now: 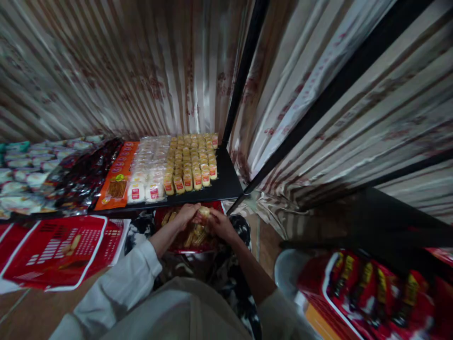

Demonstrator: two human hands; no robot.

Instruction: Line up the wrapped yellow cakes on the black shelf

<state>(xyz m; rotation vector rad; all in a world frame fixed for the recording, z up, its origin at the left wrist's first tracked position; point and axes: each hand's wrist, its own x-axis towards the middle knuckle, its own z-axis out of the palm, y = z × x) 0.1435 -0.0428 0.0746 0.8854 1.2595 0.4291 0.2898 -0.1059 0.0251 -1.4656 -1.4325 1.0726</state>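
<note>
My left hand and my right hand are closed together on a small pale-yellow wrapped snack. Fingers of both hands pinch it from either side, just in front of the shelf edge. Beneath them, in my lap, a red bag or box holds more yellow wrapped snacks. On the black shelf ahead stand rows of similar yellow packets. Which part of the held packet faces me is too small to make out.
Left of the yellow rows lie white round packets, an orange bag and dark shiny packets. Red printed bags lie below left. At lower right is a container of red packets. Curtains and black poles enclose the shelf.
</note>
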